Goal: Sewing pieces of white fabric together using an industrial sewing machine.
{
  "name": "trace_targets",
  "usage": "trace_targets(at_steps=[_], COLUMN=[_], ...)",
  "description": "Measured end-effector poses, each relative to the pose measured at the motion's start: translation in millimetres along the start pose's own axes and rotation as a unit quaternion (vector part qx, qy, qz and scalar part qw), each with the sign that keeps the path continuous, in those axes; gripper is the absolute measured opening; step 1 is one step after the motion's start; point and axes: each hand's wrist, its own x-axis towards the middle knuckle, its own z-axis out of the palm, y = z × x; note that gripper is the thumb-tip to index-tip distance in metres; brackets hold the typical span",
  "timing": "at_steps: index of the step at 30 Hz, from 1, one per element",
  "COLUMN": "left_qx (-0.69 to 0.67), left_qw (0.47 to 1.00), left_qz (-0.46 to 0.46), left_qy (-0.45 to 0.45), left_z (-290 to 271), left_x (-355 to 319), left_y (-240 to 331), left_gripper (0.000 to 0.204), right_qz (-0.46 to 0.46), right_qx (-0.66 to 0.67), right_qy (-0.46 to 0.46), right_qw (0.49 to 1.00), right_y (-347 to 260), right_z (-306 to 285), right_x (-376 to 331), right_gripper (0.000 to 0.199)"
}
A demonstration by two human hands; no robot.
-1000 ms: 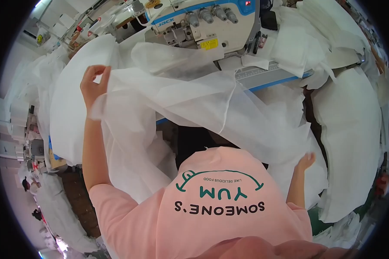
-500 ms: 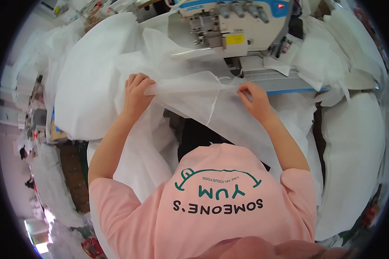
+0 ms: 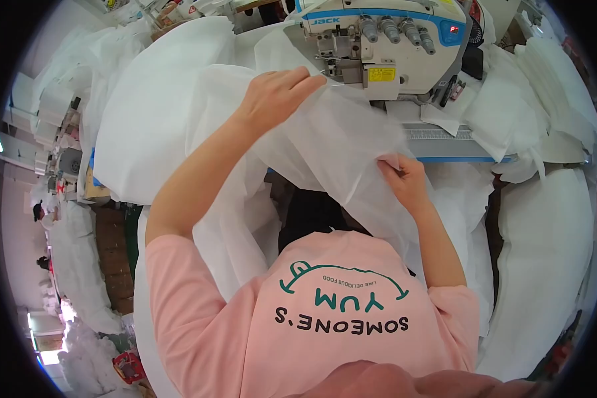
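White fabric sheet (image 3: 325, 142), frame centre: left hand (image 3: 272, 96) and right hand (image 3: 401, 179) fingers grasping it; sewing machine (image 3: 391, 40) above; fabric piles (image 3: 544, 252) right.

One white-and-blue industrial sewing machine (image 3: 385, 40), one thin white nonwoven fabric sheet (image 3: 331, 132) in hand, two bare hands, four grey machine knobs (image 3: 397, 30)

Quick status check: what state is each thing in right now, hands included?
Left hand: closed on the fabric, raised next to the machine's needle area.
Right hand: pinching the fabric's edge, lower down.
Fabric: white, thin, crumpled, held between both hands and draped over the table edge.
Sewing machine: upright on the table; red light showing on its panel.
Fabric piles: loose heaps around the table.
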Motion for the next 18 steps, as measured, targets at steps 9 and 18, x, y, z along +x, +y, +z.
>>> trace_targets(at_steps=[9, 18], left_qx=[0.162, -0.325], left_qw=[0.983, 0.879], left_qz=[0.05, -0.329], left_qy=[0.077, -0.117], left_z=[0.2, -19.0], left_x=[-32.7, -61.3], left_y=[-17.4, -42.4], left_gripper=[0.027, 0.026], right_qz=[-0.175, 0.208], right_qx=[-0.321, -0.023], right_qy=[0.221, -0.062], right_qw=[0.904, 0.976], right_y=[16.2, -14.2], right_z=[-27.8, -42.8], right_x=[15.9, 35.8], right_gripper=[0.01, 0.016])
